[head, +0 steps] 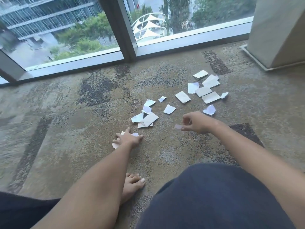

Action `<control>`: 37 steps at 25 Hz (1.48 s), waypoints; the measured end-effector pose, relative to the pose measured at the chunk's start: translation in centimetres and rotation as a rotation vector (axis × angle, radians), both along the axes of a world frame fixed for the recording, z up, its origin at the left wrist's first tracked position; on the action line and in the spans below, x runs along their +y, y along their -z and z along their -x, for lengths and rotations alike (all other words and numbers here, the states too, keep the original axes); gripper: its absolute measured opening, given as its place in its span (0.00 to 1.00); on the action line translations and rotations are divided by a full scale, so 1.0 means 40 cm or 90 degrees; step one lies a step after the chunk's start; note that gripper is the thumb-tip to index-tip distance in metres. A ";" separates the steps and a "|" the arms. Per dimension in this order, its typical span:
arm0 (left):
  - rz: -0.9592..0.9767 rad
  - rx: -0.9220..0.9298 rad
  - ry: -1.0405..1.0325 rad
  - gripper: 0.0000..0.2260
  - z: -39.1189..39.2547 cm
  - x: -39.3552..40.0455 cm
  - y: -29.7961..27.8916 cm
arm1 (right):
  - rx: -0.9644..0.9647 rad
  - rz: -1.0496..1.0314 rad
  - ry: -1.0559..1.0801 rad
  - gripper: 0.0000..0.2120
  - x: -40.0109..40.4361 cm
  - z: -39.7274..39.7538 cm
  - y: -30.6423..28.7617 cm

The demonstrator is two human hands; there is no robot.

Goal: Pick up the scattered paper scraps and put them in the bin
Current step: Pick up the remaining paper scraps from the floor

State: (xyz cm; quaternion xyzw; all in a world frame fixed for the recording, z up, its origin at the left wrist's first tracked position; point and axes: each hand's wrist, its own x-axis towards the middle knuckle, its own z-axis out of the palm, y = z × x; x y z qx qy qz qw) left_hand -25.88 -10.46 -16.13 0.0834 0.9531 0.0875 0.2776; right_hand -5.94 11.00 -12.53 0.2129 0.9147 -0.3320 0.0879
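Observation:
Several white paper scraps lie on the patterned carpet. One cluster [207, 90] sits at the far right, another [146, 119] lies in the middle. My left hand [127, 138] rests flat with spread fingers on a few scraps [115, 145] near me. My right hand [197, 123] hovers just above the carpet and pinches a small pale scrap [178, 126] between thumb and fingertips. No bin is in view.
A floor-to-ceiling window with a dark frame [127, 35] runs along the far side. A beige pillar with a base [277, 33] stands at the far right. My bare foot [132, 185] and dark-clad knees are at the near edge.

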 end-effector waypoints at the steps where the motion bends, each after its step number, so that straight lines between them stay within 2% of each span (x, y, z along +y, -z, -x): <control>1: 0.004 0.028 0.008 0.34 -0.003 -0.002 0.011 | 0.006 0.007 0.004 0.07 -0.004 0.003 0.003; 3: 0.005 0.080 0.039 0.26 0.002 -0.021 0.032 | 0.009 0.021 0.013 0.07 -0.016 0.000 0.013; 8: 0.126 0.198 0.220 0.23 0.013 -0.047 0.069 | -0.018 0.018 0.022 0.07 -0.032 -0.044 0.043; 10: 0.160 0.235 0.262 0.17 0.010 -0.032 0.059 | -0.026 0.018 0.038 0.07 -0.024 -0.064 0.046; 13: 0.142 0.282 0.296 0.14 0.005 -0.038 0.044 | -0.021 0.009 0.067 0.08 0.000 -0.091 0.041; 15: 0.086 0.287 0.293 0.13 0.034 -0.055 0.028 | -0.019 0.006 0.080 0.08 0.015 -0.107 0.034; 17: -0.034 0.227 0.196 0.11 0.074 -0.063 -0.003 | -0.022 0.006 0.089 0.08 0.027 -0.117 0.029; 20: -0.214 0.084 0.066 0.19 0.107 -0.062 -0.040 | -0.013 0.015 0.117 0.08 0.042 -0.117 0.030; 24: -0.341 -0.189 -0.037 0.21 0.083 -0.038 -0.045 | -0.006 0.018 0.114 0.08 0.041 -0.095 0.025; 26: -0.359 -0.211 -0.036 0.17 0.073 -0.001 -0.041 | -0.003 0.015 0.104 0.08 0.037 -0.091 0.023; 29: -0.308 -0.149 0.072 0.19 0.063 0.063 -0.029 | -0.003 0.022 0.101 0.08 0.036 -0.093 0.024; 32: -0.138 0.042 0.271 0.22 0.069 0.121 -0.017 | -0.010 0.022 0.118 0.08 0.044 -0.107 0.028; 33: -0.097 0.072 0.309 0.24 0.073 0.139 -0.011 | -0.013 0.018 0.124 0.08 0.048 -0.114 0.033; 35: -0.066 0.080 0.317 0.29 0.081 0.173 -0.002 | -0.030 0.009 0.130 0.08 0.055 -0.130 0.049; 37: -0.039 0.065 0.304 0.39 0.087 0.199 0.000 | -0.051 0.006 0.132 0.08 0.064 -0.143 0.068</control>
